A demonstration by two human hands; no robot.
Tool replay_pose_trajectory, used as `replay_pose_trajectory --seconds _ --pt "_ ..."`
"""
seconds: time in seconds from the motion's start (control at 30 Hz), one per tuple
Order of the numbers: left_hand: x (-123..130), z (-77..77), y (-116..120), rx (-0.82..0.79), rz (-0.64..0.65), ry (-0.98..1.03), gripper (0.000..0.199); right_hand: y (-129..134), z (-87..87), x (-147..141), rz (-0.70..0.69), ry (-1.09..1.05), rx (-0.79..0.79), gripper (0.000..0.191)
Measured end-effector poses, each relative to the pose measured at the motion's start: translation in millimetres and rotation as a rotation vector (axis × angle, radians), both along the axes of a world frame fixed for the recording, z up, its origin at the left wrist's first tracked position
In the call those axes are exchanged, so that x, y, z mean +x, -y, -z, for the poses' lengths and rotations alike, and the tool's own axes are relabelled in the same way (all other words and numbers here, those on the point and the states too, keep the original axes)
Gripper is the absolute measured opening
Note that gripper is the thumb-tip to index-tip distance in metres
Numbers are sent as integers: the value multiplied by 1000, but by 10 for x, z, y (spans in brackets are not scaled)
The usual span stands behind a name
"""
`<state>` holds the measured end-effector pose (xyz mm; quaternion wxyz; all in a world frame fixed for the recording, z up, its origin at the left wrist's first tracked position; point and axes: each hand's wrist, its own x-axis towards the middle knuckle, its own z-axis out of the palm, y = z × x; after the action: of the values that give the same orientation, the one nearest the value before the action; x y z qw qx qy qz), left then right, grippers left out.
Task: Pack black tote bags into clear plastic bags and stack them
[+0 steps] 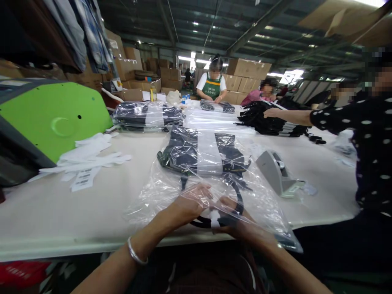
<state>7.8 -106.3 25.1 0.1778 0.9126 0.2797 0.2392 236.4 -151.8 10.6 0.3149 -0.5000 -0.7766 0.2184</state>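
Note:
In front of me on the table lies a clear plastic bag with a folded dark bundle inside it. A white paper band wraps the bundle's middle. Toward me, a black strap forms a loop with a white wrap at its near end. My left hand is closed on the film, left of the loop's middle; glare partly veils its fingertips. My right hand grips the strap beside the white wrap, and film covers part of it. A bangle circles my left wrist.
Another bagged bundle lies farther back. White tags spread beside a green machine at left. A grey tape dispenser stands right. A co-worker's hand touches a black pile; another person handles a package opposite.

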Motion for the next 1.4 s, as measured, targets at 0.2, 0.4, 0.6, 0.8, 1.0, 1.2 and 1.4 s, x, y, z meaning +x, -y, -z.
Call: replay_pose_trajectory --seconds 0.2,0.4,0.6,0.8,1.0,1.2,1.4 --pt "427 483 -509 310 -258 -203 46 107 261 -21 -238 257 64 21" --pt "590 763 -1062 389 -274 -251 50 241 360 165 -6 259 268 23" --pt "661 690 -1323 396 -295 -215 53 310 428 255 -122 357 325 26" --pt "657 651 -1551 369 -246 -222 55 140 312 161 -208 236 228 26" --pt "802 639 -1934 293 -310 -259 55 69 388 218 -271 105 61 21" --pt "853 646 -2004 247 -345 -242 56 16 403 322 -284 92 -57 23" --pt "656 578 -1718 255 -230 -258 59 -118 125 240 -251 -2 -308 29"
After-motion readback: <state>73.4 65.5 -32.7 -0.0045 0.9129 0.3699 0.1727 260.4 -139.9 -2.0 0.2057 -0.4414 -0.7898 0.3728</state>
